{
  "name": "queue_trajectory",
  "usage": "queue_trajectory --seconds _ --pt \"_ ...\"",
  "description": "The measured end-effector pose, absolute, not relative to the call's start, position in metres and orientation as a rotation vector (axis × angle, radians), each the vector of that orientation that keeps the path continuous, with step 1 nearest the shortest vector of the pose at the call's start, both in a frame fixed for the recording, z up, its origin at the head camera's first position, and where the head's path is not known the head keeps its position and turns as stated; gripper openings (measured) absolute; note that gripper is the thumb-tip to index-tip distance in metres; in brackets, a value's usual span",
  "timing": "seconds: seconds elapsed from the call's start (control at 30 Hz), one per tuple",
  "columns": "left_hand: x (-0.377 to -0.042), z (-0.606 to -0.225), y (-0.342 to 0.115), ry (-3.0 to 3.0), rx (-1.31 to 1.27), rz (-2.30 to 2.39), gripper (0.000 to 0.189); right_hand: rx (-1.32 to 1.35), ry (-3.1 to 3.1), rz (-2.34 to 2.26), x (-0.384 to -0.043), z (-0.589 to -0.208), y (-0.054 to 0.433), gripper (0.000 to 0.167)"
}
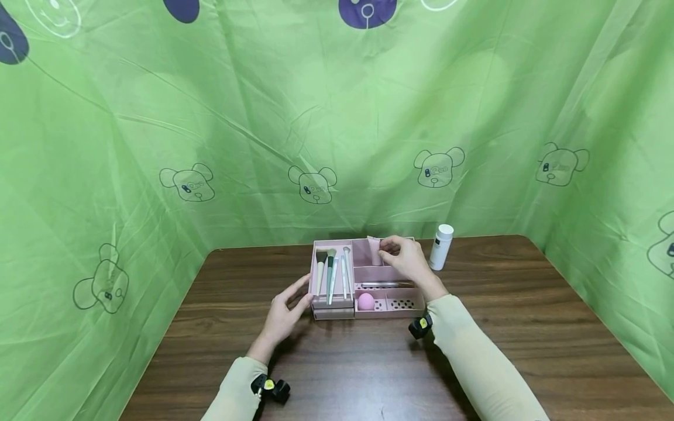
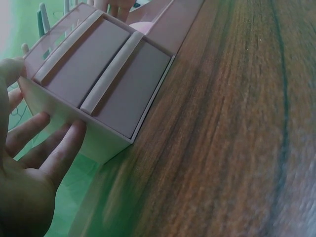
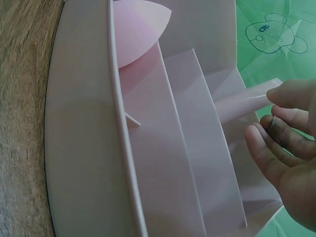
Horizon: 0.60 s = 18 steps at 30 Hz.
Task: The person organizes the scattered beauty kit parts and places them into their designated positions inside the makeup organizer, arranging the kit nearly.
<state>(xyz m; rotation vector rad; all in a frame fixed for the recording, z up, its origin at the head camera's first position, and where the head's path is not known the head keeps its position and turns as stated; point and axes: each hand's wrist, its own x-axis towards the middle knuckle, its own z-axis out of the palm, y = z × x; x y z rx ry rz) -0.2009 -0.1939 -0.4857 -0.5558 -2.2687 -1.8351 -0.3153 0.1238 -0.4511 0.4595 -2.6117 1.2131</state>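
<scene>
A pink makeup organizer stands on the table. My left hand rests its fairly straight fingers against the organizer's left side, with one digit up by its top edge in the left wrist view. My right hand is over the back compartments and pinches the upper end of a pale pink squeeze tube. That tube stands tilted in a back compartment, its lower end hidden behind a divider in the right wrist view. Makeup brushes lie on the left tray. A pink ball-shaped sponge sits in the front compartment.
Just right of the organizer stands a white bottle. A slim metallic stick lies in the middle compartment. Two drawer fronts face forward at the organizer's left. A green curtain hangs behind the brown wooden table.
</scene>
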Motion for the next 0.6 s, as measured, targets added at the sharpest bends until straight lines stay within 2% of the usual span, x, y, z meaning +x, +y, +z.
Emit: queue_trajectory --seconds 0.6 --pt "-0.2014 -0.4871 -0.1954 -2.289 -0.537 -1.807 0.048 0.463 -2.572 1.206 -0.3091 -0.4483 0.1326 0.027"
